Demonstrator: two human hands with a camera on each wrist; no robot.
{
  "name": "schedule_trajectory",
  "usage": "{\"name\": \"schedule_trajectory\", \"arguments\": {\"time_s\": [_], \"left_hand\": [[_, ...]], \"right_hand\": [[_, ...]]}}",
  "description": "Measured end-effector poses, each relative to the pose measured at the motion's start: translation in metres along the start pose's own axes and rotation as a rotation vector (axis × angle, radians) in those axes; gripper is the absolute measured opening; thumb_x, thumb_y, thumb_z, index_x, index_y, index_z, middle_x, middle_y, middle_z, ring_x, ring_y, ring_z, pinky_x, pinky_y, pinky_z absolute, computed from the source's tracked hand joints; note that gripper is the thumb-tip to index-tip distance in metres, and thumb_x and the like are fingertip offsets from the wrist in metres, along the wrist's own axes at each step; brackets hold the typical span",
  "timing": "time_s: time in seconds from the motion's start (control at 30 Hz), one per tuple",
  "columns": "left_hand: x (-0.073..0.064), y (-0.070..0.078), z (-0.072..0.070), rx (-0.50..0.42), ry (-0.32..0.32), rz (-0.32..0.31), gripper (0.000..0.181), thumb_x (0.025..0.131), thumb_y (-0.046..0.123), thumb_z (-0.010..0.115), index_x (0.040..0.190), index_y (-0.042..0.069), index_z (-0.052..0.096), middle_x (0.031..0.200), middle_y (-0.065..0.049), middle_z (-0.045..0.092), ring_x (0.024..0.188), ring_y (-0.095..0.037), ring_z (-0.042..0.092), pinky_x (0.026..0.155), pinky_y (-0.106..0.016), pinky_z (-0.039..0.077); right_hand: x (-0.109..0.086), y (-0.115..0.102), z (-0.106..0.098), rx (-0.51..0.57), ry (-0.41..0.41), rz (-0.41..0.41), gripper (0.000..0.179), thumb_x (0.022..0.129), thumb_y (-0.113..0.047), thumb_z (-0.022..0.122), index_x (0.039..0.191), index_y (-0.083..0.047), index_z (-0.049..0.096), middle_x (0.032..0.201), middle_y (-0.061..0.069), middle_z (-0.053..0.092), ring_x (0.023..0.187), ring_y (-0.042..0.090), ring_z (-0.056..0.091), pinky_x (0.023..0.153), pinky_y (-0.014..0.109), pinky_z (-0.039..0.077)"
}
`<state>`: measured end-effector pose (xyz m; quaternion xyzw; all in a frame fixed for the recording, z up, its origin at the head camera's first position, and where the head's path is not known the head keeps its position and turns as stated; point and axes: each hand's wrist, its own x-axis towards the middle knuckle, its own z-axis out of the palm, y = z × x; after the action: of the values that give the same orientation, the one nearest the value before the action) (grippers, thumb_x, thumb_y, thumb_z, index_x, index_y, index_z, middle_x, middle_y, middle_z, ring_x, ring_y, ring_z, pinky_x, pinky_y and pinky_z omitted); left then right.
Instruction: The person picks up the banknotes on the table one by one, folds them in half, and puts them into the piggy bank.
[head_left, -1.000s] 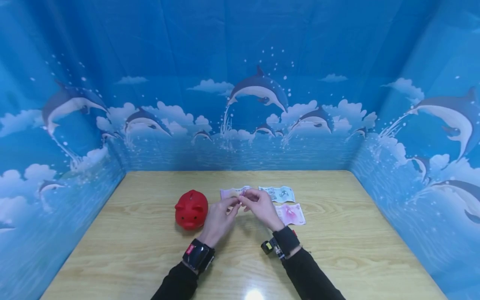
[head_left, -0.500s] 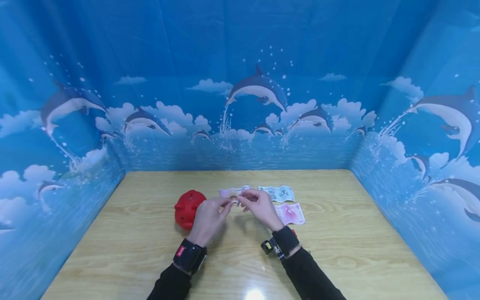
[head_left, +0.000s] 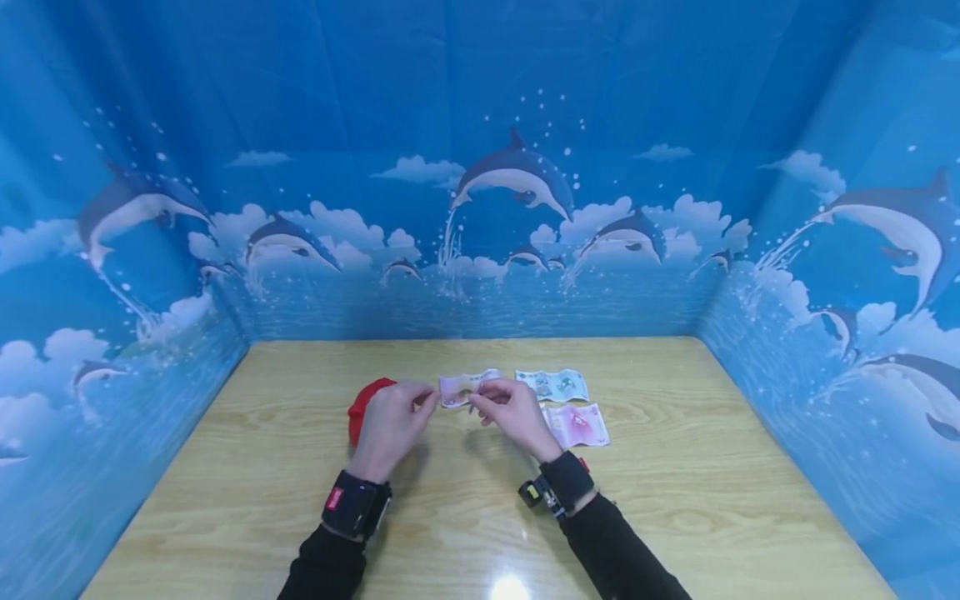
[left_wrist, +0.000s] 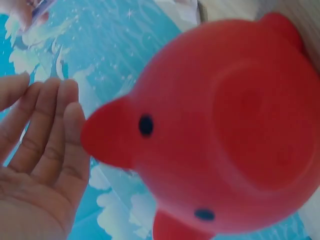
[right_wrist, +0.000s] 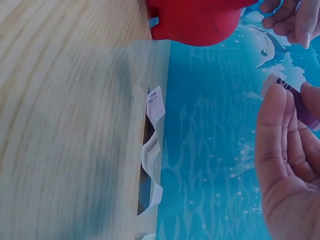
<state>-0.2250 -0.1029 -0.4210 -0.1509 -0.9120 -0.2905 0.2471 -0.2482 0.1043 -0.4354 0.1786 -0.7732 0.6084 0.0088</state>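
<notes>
Folded banknote [right_wrist: 303,113] held aloft; red piggy bank [left_wrist: 185,125].

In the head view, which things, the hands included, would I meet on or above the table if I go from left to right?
Red pig, left hand, purple banknote, right hand, pink banknote.

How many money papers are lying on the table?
3: a purple note partly behind the right hand, a green note right of it, and a pink note nearer you. The hand might hide more.
</notes>
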Motion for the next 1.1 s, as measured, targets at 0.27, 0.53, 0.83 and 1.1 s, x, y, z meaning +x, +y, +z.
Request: {"name": "schedule_trajectory", "arguments": {"time_s": [0.27, 0.53, 0.83, 1.1], "left_hand": [[0.003, -0.009, -0.016, -0.017, -0.037, 0.019, 0.009, 0.086, 0.017, 0.075, 0.091, 0.010, 0.078, 0.083, -0.003, 0.076, 0.077, -0.014, 0.070, 0.070, -0.035, 0.058], [0.003, -0.017, -0.030, -0.056, -0.136, -0.102, 0.016, 0.087, 0.021, 0.075, 0.099, 0.011, 0.077, 0.090, -0.003, 0.075, 0.082, -0.016, 0.068, 0.074, -0.038, 0.059], [0.002, -0.032, -0.048, -0.100, -0.273, -0.239, 0.026, 0.088, 0.024, 0.074, 0.111, 0.013, 0.074, 0.100, -0.002, 0.073, 0.091, -0.020, 0.063, 0.077, -0.040, 0.059], [0.001, -0.043, -0.060, -0.150, -0.311, -0.279, 0.032, 0.086, 0.034, 0.075, 0.112, 0.015, 0.073, 0.102, 0.001, 0.072, 0.091, -0.021, 0.062, 0.077, -0.037, 0.057]], "right_hand": [[0.006, 0.015, 0.006, -0.005, 0.022, -0.004, 0.022, 0.090, -0.008, 0.069, 0.104, 0.009, 0.068, 0.090, 0.030, 0.069, 0.063, 0.011, 0.065, 0.064, 0.045, 0.059], [0.003, 0.001, 0.012, -0.042, -0.009, -0.030, 0.015, 0.091, -0.005, 0.066, 0.100, 0.008, 0.068, 0.090, 0.030, 0.069, 0.066, 0.015, 0.064, 0.064, 0.045, 0.059], [0.007, 0.020, 0.022, -0.033, -0.019, -0.024, 0.012, 0.092, -0.013, 0.068, 0.096, -0.002, 0.069, 0.087, 0.017, 0.071, 0.076, 0.040, 0.067, 0.063, 0.043, 0.059], [0.011, 0.018, 0.032, -0.023, -0.063, -0.044, 0.014, 0.094, -0.014, 0.066, 0.099, -0.001, 0.069, 0.089, 0.016, 0.072, 0.081, 0.044, 0.066, 0.062, 0.038, 0.059]]}}
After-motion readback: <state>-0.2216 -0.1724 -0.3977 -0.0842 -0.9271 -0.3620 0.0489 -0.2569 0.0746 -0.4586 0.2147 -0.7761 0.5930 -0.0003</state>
